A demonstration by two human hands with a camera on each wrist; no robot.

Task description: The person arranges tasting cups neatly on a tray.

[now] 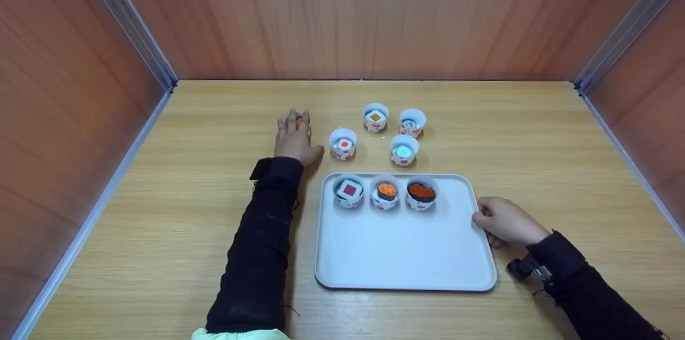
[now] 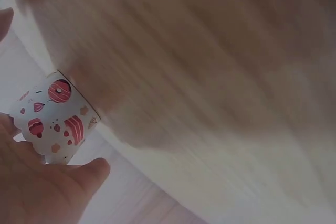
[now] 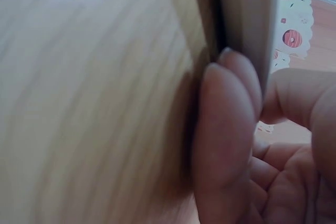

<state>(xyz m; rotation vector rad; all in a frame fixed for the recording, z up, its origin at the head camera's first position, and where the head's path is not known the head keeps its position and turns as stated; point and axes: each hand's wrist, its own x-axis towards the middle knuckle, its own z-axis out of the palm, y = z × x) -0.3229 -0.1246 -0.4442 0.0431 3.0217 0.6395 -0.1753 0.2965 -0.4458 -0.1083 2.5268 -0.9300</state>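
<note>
My left hand (image 1: 294, 141) reaches over a paper cup (image 2: 55, 116) with red sweets printed on it, which stands at the far left of the group. Its fingers spread over the scalloped rim, and the thumb (image 2: 94, 174) sticks out apart from the wall. Something orange inside that cup shows between the fingers. On the right, my right hand (image 1: 508, 219) pinches the side edge of a white tray (image 1: 406, 254), thumb on top and fingers (image 3: 226, 129) against the outer side. Three cups stand in a row along the tray's far side, holding a red-centred sushi piece (image 1: 349, 189), an orange-topped piece (image 1: 386, 190) and a roe-topped piece (image 1: 421, 192).
Beyond the tray, several more filled cups stand on the wooden table: one with an orange-red centre (image 1: 343, 144), one yellow-brown (image 1: 375, 117), one pale (image 1: 412, 122) and one green-centred (image 1: 404, 150). Wood-grain panels (image 1: 342, 19) wall in the back and both sides.
</note>
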